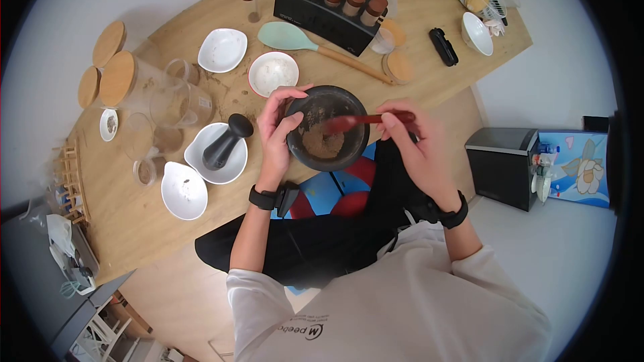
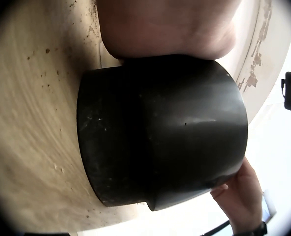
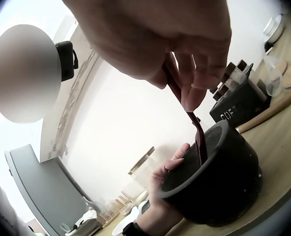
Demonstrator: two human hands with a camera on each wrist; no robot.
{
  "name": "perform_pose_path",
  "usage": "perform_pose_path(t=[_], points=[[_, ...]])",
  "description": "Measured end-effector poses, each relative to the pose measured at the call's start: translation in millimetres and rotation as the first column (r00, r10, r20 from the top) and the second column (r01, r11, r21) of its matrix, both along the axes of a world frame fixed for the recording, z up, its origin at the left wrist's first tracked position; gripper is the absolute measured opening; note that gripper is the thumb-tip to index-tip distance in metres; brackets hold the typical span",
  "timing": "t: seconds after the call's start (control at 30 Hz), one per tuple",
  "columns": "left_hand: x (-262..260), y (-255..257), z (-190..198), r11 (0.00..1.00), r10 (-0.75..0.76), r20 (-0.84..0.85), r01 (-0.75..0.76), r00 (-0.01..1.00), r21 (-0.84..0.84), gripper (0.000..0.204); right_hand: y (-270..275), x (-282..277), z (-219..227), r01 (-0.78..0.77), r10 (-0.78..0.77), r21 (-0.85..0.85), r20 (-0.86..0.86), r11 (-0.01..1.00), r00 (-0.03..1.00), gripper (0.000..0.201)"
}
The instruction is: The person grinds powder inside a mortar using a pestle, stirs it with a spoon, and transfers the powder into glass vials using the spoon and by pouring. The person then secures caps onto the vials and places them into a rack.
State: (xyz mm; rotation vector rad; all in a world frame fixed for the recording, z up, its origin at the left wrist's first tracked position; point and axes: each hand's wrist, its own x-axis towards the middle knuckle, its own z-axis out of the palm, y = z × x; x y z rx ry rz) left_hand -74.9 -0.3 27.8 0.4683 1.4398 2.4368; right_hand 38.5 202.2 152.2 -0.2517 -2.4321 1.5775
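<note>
A black mortar (image 1: pixel 360 110) with brown powder (image 1: pixel 322 144) in it stands at the table's near edge. My left hand (image 1: pixel 276 131) grips its left side, thumb over the rim and fingers along the outer wall. In the left wrist view the mortar's dark outer wall (image 2: pixel 184 128) fills the middle. My right hand (image 1: pixel 416 151) pinches the handle of a dark red spoon (image 1: pixel 376 118). The spoon's blurred head dips into the mortar over the powder. In the right wrist view the spoon (image 3: pixel 200 140) slants down inside the rim.
A black pestle (image 1: pixel 228 144) leans in a white bowl (image 1: pixel 231 173) at left, beside another white dish (image 1: pixel 184 194). Beyond the mortar lie a red-rimmed bowl (image 1: pixel 274 75), a mint spatula (image 1: pixel 288 37) and a black rack (image 1: pixel 322 17) of brown-capped jars. Wooden-lidded jars (image 1: pixel 119 80) stand at far left.
</note>
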Motion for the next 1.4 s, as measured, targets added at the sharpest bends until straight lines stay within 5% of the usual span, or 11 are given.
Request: perform_pose_path(t=[0.13,0.3,0.43,0.53,0.6,0.8,0.93,1.0,1.23,1.33,1.4], points=[[0,1,1,1.000,0.003,-0.009,-0.003,1.000,0.003,0.034,1,-2,-1,-0.032,0.023,0.163,0.063,0.986,0.998,0.018],[0,-1,-1,1.000,-0.006,-0.011,0.006,1.000,0.000,0.035,-7,-2,-4,0.011,0.035,-0.209,0.217,0.978,0.976,0.019],[0,0,-2,1.000,-0.011,0.002,0.011,1.000,0.023,0.035,-6,-3,-1,0.015,0.011,-0.195,0.135,0.981,0.991,0.018],[0,0,-2,1.000,-0.012,-0.005,0.012,1.000,0.025,0.035,-7,-5,9,-0.154,0.152,0.024,0.069,0.988,0.986,0.018],[-1,0,-2,1.000,-0.010,-0.011,0.010,1.000,0.025,0.035,-6,-6,22,-0.407,0.391,0.162,0.121,0.899,0.912,0.019],[-1,1,-1,1.000,-0.006,-0.025,0.007,1.000,0.016,0.035,-16,-9,23,-0.273,0.269,0.052,0.069,0.961,0.961,0.019],[0,-1,-1,1.000,-0.013,0.000,0.013,1.000,0.015,0.036,-9,-6,19,-0.379,0.369,0.075,0.117,0.922,0.922,0.020],[0,-2,-2,1.000,-0.015,-0.010,0.015,1.000,0.007,0.036,-9,-4,20,-0.217,0.224,-0.062,0.149,0.974,0.963,0.020],[-1,-1,-4,1.000,-0.012,-0.012,0.012,1.000,0.016,0.036,-9,-6,14,-0.300,0.304,-0.046,0.145,0.953,0.942,0.020],[0,-1,-3,1.000,-0.013,-0.009,0.014,1.000,0.016,0.036,-9,-8,12,-0.207,0.220,-0.126,0.100,0.970,0.970,0.020],[0,-1,-3,1.000,-0.015,-0.005,0.015,1.000,0.019,0.036,-8,-8,14,-0.267,0.310,-0.222,0.186,0.938,0.932,0.020]])
